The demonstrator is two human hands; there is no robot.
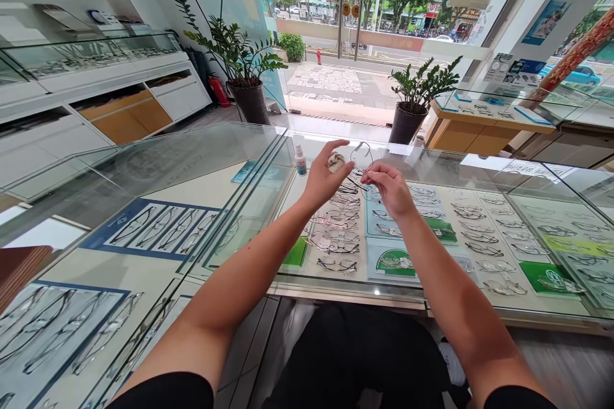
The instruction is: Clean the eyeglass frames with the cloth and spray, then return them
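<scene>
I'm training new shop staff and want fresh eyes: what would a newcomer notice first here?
Probably the right hand near mid-picture, pinching a thin-rimmed pair of glasses, with the left hand beside it and a pale bundle showing between its thumb and fingers. Next might come the rows of eyeglass frames under the glass counter below. Farther back, two potted plants stand, one left, one right.
</scene>
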